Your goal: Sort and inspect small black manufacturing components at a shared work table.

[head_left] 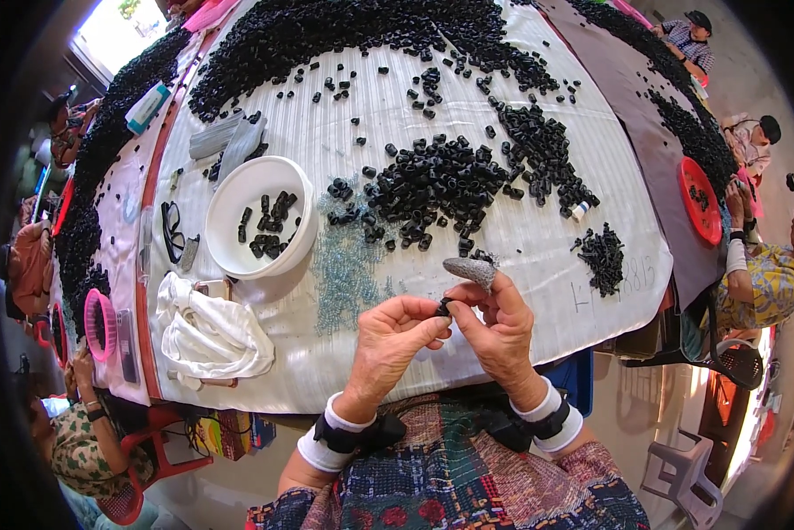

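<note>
My left hand (394, 346) and my right hand (500, 336) meet above the table's near edge. Between their thumbs and fingertips they pinch one small black plastic piece (444, 306); its finer shape is covered by the fingers. A grey knitted finger sleeve (468, 268) covers a finger of my right hand. Just beyond lies a heap of black cylindrical pieces (432, 190). Tiny pale-blue beads (344, 274) are spread left of that heap. A white bowl (304, 231) holds several longer black pieces. Smaller black parts (602, 259) form a separate pile at right.
White cloth (216, 331), black-framed glasses (172, 231) and grey fabric strips (238, 146) lie around the bowl. A large mound of black pieces (353, 31) covers the far table. Other people sit at both sides, near a pink basket (100, 325) and a red tray (699, 201).
</note>
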`<action>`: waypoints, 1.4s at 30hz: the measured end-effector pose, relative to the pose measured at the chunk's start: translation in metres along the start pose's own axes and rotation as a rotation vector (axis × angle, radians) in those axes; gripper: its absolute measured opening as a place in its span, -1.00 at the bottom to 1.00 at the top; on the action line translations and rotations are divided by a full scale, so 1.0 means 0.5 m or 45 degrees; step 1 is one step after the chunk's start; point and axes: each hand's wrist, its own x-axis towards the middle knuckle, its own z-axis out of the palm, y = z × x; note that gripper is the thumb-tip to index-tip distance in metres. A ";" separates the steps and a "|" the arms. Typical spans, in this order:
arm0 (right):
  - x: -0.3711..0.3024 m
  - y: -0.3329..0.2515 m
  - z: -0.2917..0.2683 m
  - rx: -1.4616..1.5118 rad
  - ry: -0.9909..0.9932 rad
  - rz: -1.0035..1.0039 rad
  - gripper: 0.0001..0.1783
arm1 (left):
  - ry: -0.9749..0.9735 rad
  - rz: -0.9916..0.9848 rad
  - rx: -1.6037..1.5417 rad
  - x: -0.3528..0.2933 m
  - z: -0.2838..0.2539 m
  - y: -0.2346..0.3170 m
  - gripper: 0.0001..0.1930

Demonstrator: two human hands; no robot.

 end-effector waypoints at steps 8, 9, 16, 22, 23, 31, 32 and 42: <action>-0.002 0.000 -0.011 -0.346 -0.064 -0.088 -0.60 | 0.021 -0.018 0.047 0.001 -0.004 -0.002 -0.81; 0.001 0.010 -0.016 -0.500 -0.083 -0.314 -0.64 | 0.031 -0.033 0.060 0.002 -0.006 -0.005 -0.81; 0.009 0.021 -0.033 -0.741 -0.247 -0.760 -0.63 | 0.036 -0.086 0.085 0.003 -0.007 0.004 -0.82; 0.027 -0.005 -0.036 -0.833 -0.407 -0.890 -0.64 | 0.012 -0.067 0.180 0.004 -0.015 0.006 -0.87; 0.028 -0.004 -0.036 -0.832 -0.408 -0.887 -0.64 | 0.014 -0.069 0.179 0.004 -0.015 0.006 -0.87; 0.009 0.011 -0.021 -0.642 -0.334 -0.482 -0.59 | 0.136 -0.136 0.052 0.010 -0.013 0.007 -0.92; 0.008 0.010 -0.015 -0.643 -0.334 -0.486 -0.59 | 0.135 -0.132 0.051 0.013 -0.017 0.005 -0.92; -0.005 0.008 0.013 -0.821 -0.284 -0.540 -0.61 | 0.140 -0.087 0.005 0.009 -0.018 -0.004 -0.91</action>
